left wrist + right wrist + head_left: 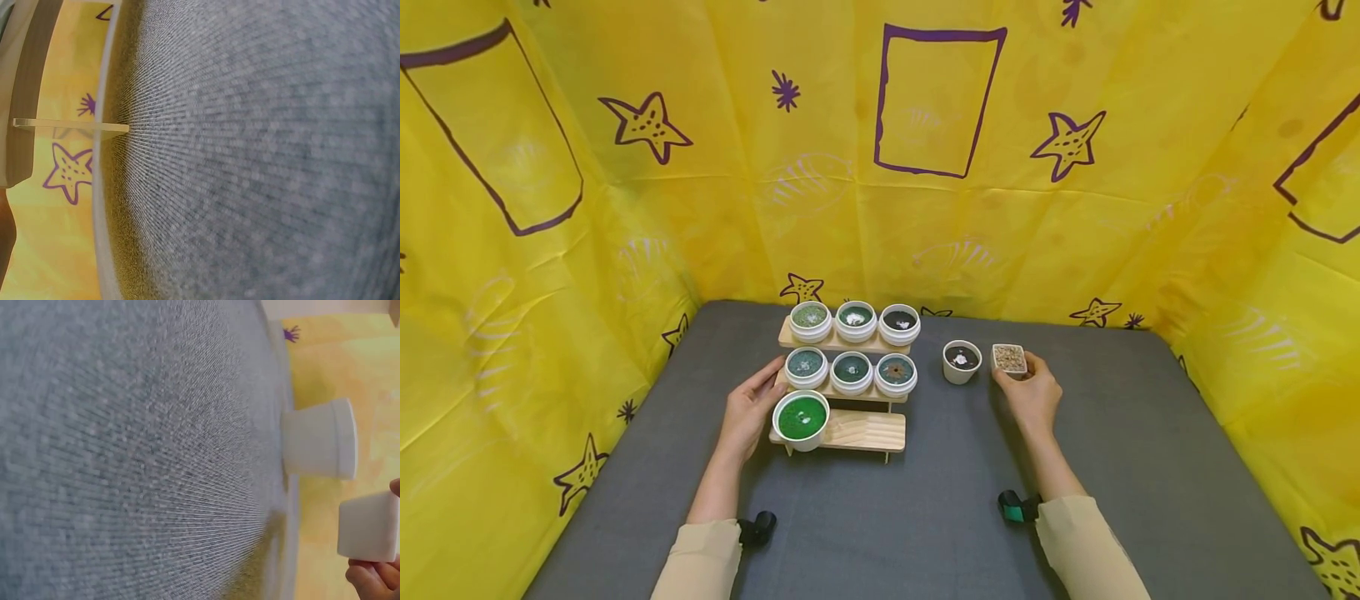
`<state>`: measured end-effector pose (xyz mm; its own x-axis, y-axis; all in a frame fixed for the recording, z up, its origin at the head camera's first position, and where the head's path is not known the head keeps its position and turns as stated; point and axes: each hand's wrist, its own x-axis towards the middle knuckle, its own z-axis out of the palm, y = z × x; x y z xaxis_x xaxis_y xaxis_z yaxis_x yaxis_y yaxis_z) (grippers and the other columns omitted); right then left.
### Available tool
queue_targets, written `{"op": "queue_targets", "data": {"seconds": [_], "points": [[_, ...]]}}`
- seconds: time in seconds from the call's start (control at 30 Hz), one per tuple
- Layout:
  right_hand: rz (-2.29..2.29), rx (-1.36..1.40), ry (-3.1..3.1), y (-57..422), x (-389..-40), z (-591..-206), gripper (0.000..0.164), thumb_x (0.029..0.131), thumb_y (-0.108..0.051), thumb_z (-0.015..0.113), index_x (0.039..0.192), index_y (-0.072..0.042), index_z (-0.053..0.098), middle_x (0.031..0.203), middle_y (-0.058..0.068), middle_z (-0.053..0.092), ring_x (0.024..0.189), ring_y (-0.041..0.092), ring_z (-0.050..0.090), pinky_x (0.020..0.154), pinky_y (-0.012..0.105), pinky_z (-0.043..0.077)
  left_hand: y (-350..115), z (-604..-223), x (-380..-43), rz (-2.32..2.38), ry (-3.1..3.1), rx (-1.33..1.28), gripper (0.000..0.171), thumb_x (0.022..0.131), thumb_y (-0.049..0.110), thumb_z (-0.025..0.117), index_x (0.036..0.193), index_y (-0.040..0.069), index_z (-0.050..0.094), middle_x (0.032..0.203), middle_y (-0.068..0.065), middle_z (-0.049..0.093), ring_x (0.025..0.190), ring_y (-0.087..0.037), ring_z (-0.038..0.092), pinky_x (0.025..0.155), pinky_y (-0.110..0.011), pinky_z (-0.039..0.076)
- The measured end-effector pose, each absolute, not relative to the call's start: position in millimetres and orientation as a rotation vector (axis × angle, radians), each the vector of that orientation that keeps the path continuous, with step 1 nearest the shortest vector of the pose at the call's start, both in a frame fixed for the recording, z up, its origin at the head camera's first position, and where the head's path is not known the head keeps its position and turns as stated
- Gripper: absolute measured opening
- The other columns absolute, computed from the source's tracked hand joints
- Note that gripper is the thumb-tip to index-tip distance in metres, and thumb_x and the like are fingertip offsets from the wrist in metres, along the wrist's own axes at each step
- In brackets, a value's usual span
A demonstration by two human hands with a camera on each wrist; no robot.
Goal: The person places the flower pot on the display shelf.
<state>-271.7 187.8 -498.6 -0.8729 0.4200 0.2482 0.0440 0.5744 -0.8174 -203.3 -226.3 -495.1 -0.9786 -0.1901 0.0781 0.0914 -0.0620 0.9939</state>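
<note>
My right hand (1036, 396) pinches a small square white pot (1009, 359) with pebbly beige filling between thumb and fingers. In the right wrist view that square pot (369, 526) hangs above the tabletop. Just left of it, a round white pot (961, 363) with dark filling stands on the table. My left hand (751, 412) holds the left end of the tiered wooden stand (868, 431) near the middle shelf; its fingertips are partly hidden. Beside this hand, a larger round pot (802, 419) with bright green filling sits on the lowest shelf's left end.
Several round white pots with green or dark fillings, such as one rear pot (855, 319), fill the upper two shelves. A dark grey cloth (917, 525) covers the table. Yellow patterned curtains (820, 225) enclose the back and sides.
</note>
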Motion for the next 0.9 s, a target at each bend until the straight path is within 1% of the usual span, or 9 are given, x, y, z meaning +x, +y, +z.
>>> {"op": "queue_targets", "data": {"seconds": [0.23,0.3,0.37,0.43,0.5,0.63,0.73,0.77,0.9], "points": [[1.245,-0.312,-2.358,181,-261,-484,0.059,0.074,-0.022,0.081,0.127,-0.003,0.064,0.113,0.02,0.072,0.096,0.032,0.068,0.074,0.019,0.046,-227,-495,-203,-2.148,-2.02,0.121,0.055,0.093,0.005,0.065,0.142,-0.009,0.045,0.116,0.027,0.063,0.136,-0.002,0.049,0.105,-0.004,0.041],[1.258,-0.282,-2.347,179,-257,-479,0.058,0.075,-0.021,0.08,0.127,-0.003,0.064,0.115,0.018,0.072,0.097,0.031,0.068,0.078,0.021,0.053,-227,-496,-203,-2.148,-2.015,0.118,0.055,0.093,0.004,0.065,0.142,-0.01,0.045,0.117,0.026,0.063,0.137,-0.005,0.048,0.105,-0.004,0.042],[1.279,-0.256,-2.34,176,-254,-475,0.058,0.075,-0.02,0.08,0.128,-0.004,0.064,0.115,0.018,0.072,0.099,0.03,0.068,0.084,0.03,0.059,-227,-496,-203,-2.15,-2.013,0.124,0.055,0.093,0.004,0.065,0.142,-0.01,0.045,0.117,0.026,0.063,0.137,-0.005,0.049,0.104,-0.004,0.042],[1.314,-0.233,-2.336,174,-250,-472,0.057,0.075,-0.018,0.08,0.128,-0.003,0.063,0.117,0.018,0.071,0.102,0.03,0.068,0.091,0.039,0.06,-227,-495,-203,-2.154,-2.013,0.128,0.054,0.093,0.003,0.065,0.143,-0.009,0.045,0.116,0.027,0.063,0.135,-0.002,0.049,0.105,-0.004,0.041],[1.347,-0.21,-2.334,172,-246,-471,0.056,0.076,-0.016,0.081,0.127,-0.004,0.063,0.119,0.017,0.07,0.105,0.028,0.068,0.096,0.041,0.058,-226,-495,-204,-2.159,-2.021,0.139,0.055,0.094,0.002,0.064,0.143,-0.009,0.044,0.115,0.029,0.063,0.135,-0.001,0.049,0.106,-0.005,0.041],[1.379,-0.145,-2.329,167,-235,-467,0.056,0.075,-0.014,0.083,0.126,-0.003,0.063,0.12,0.017,0.07,0.108,0.029,0.067,0.097,0.039,0.056,-226,-494,-203,-2.159,-2.026,0.144,0.053,0.094,0.0,0.062,0.143,-0.008,0.044,0.14,0.005,0.06,0.135,-0.001,0.048,0.106,-0.005,0.041],[1.38,-0.096,-2.326,161,-227,-461,0.057,0.073,-0.014,0.085,0.126,-0.003,0.064,0.118,0.018,0.07,0.107,0.029,0.067,0.096,0.039,0.056,-226,-494,-203,-2.156,-2.02,0.126,0.052,0.094,-0.001,0.061,0.143,-0.009,0.045,0.152,-0.021,0.045,0.13,0.005,0.05,0.106,-0.005,0.041],[1.38,-0.083,-2.325,160,-225,-459,0.057,0.073,-0.014,0.085,0.125,-0.004,0.064,0.117,0.017,0.071,0.106,0.028,0.067,0.096,0.037,0.057,-226,-495,-203,-2.153,-2.021,0.121,0.052,0.094,-0.001,0.061,0.143,-0.009,0.044,0.152,-0.024,0.043,0.129,0.006,0.05,0.106,-0.004,0.041],[1.418,-0.04,-2.312,152,-215,-449,0.057,0.072,-0.012,0.086,0.125,-0.007,0.065,0.117,0.013,0.071,0.105,0.021,0.066,0.093,0.017,0.057,-226,-495,-204,-2.146,-2.038,0.125,0.053,0.094,0.002,0.063,0.143,-0.008,0.045,0.144,-0.001,0.056,0.13,0.006,0.05,0.105,-0.004,0.041]]}}
